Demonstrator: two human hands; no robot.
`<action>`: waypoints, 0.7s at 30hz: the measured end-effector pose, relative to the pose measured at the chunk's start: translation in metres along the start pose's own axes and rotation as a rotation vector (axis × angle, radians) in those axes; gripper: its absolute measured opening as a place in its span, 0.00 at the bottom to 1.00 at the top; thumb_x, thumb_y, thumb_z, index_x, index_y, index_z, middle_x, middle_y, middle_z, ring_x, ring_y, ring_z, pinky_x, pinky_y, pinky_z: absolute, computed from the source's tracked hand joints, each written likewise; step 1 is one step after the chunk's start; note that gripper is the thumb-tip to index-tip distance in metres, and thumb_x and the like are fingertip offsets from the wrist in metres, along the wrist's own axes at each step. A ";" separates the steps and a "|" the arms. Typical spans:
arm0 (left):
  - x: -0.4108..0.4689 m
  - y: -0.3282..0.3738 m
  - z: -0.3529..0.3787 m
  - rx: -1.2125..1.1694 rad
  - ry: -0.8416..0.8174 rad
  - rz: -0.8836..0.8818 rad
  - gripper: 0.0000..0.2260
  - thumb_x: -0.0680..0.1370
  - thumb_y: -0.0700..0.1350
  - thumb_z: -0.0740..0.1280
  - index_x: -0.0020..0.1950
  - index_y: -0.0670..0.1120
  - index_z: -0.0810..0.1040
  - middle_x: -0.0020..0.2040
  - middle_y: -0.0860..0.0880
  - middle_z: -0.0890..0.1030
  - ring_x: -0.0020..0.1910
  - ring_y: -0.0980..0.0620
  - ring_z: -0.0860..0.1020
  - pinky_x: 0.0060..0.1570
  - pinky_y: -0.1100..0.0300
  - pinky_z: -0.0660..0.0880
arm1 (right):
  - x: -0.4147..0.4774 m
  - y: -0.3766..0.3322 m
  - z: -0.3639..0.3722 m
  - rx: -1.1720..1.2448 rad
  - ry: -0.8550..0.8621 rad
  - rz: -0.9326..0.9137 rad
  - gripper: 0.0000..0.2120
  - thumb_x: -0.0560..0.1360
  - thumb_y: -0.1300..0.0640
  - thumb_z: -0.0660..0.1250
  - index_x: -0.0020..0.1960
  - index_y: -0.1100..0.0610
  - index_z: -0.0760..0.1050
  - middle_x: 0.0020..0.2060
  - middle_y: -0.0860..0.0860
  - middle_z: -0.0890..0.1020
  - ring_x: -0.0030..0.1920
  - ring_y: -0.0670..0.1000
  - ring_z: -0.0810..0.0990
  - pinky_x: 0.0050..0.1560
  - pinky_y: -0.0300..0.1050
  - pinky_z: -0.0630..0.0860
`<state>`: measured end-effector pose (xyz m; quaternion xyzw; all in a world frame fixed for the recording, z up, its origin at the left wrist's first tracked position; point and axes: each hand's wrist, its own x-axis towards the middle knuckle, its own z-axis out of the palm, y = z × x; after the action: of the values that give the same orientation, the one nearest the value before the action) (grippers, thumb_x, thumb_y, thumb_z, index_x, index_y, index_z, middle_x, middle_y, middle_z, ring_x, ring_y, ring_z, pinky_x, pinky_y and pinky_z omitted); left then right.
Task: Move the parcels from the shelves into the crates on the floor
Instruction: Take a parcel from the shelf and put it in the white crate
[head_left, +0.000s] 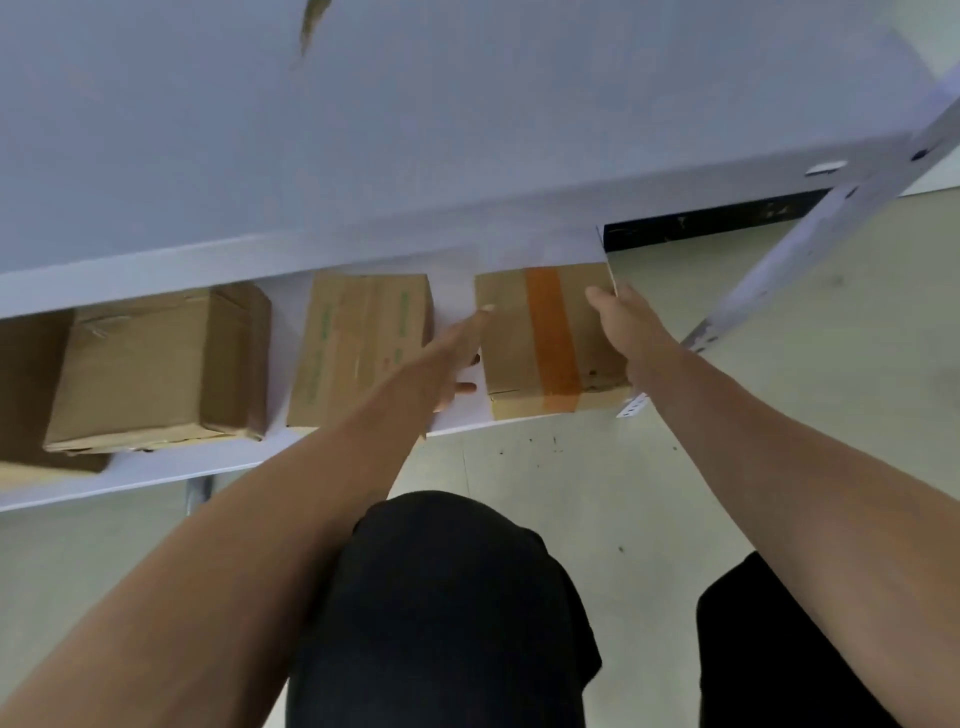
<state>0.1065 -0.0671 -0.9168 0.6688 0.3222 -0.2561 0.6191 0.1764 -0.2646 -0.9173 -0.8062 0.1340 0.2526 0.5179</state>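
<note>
A brown cardboard parcel with an orange tape stripe (519, 343) sits at the right end of the low white shelf (457, 423). My left hand (460, 358) lies flat against the parcel's left side, fingers straight. My right hand (626, 322) presses on its right side, thumb over the top edge; the fingers are hidden behind the parcel. Left of it stands a parcel with green print (358, 348), and further left a larger brown parcel (161, 364). No crate is in view.
A white upper shelf board (415, 130) overhangs the parcels close above them. A slanted white shelf post (810, 228) runs at the right. Pale floor (779, 395) lies beyond, and my dark-trousered knees (441, 597) are bent below.
</note>
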 end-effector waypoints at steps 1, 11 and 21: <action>0.004 -0.004 0.002 -0.036 -0.023 -0.001 0.27 0.86 0.64 0.58 0.79 0.49 0.72 0.77 0.48 0.75 0.74 0.46 0.74 0.75 0.43 0.71 | 0.003 0.002 0.001 0.026 0.015 0.034 0.31 0.87 0.46 0.58 0.85 0.55 0.56 0.83 0.54 0.63 0.82 0.59 0.62 0.80 0.60 0.61; -0.005 -0.006 -0.019 -0.259 0.057 0.189 0.33 0.84 0.71 0.52 0.79 0.51 0.72 0.76 0.48 0.76 0.74 0.44 0.75 0.76 0.36 0.70 | -0.008 -0.012 -0.002 0.414 0.072 0.010 0.26 0.82 0.32 0.60 0.67 0.51 0.79 0.66 0.49 0.81 0.69 0.53 0.77 0.76 0.61 0.70; -0.007 -0.017 -0.033 -0.324 0.097 0.231 0.29 0.82 0.73 0.54 0.68 0.55 0.79 0.57 0.49 0.87 0.56 0.52 0.86 0.55 0.50 0.81 | -0.019 0.005 0.006 0.483 0.056 -0.056 0.21 0.86 0.35 0.53 0.54 0.44 0.80 0.43 0.41 0.89 0.53 0.46 0.86 0.46 0.43 0.80</action>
<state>0.0874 -0.0349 -0.9194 0.6046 0.3100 -0.0957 0.7275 0.1563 -0.2619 -0.9129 -0.6689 0.1824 0.1763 0.6987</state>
